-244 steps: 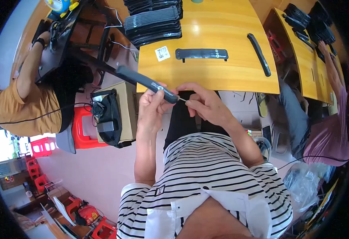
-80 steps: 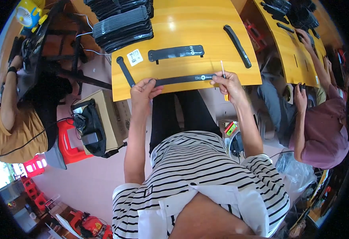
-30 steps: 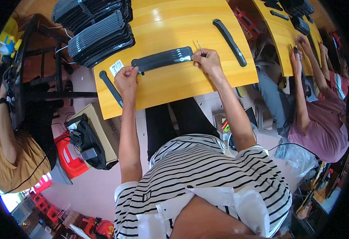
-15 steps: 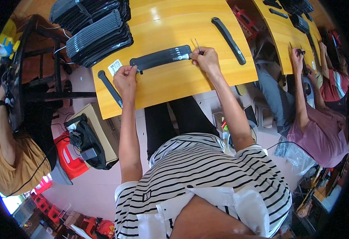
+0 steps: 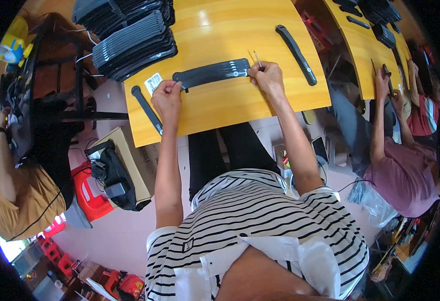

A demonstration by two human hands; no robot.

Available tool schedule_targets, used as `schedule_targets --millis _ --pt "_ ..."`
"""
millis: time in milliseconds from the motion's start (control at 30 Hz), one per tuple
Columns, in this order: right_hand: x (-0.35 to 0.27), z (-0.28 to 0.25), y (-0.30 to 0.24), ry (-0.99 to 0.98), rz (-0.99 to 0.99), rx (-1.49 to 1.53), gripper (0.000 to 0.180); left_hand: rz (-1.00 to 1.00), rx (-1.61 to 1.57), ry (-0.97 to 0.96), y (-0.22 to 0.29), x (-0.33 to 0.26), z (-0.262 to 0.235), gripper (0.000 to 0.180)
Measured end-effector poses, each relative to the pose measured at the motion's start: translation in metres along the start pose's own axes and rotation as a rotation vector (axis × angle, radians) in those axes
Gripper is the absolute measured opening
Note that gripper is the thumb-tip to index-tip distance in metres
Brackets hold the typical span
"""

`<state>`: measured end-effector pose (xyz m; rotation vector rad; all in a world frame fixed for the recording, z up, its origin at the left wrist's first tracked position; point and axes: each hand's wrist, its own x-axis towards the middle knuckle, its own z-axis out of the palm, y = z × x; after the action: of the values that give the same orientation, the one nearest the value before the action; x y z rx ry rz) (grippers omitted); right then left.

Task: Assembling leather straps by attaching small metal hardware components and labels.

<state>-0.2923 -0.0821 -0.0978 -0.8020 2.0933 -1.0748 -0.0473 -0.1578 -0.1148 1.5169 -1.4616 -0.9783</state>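
Observation:
A flat, wide black strap with pale markings near its right end lies across the table in front of me. My left hand is closed in a pinch at the strap's left end, where a small black tab sticks out below. At the right end, my right hand has its fingers pressed together on the strap's edge. A thin pointed metal tool stands up out of that same hand; its exact kind is too small to make out.
Tall stacks of black straps occupy the table's far left. Narrow black strips lie at the left and right. A white label sheet is beside my left hand. Co-workers sit on both sides, one in purple.
The whole scene has shifted slightly right in the picture. Both hands keep the same grip at the strap's two ends.

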Motion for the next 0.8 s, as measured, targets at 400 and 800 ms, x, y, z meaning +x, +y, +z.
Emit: schedule_targets --millis 400,800 --pt "0.003 0.002 0.005 0.005 -0.012 0.071 0.013 -0.036 0.1 0.037 0.002 0.001 0.003 0.017" --pt "0.008 0.006 0.016 0.034 -0.018 -0.037 0.013 0.007 0.171 0.053 0.001 -0.001 0.005 0.016"
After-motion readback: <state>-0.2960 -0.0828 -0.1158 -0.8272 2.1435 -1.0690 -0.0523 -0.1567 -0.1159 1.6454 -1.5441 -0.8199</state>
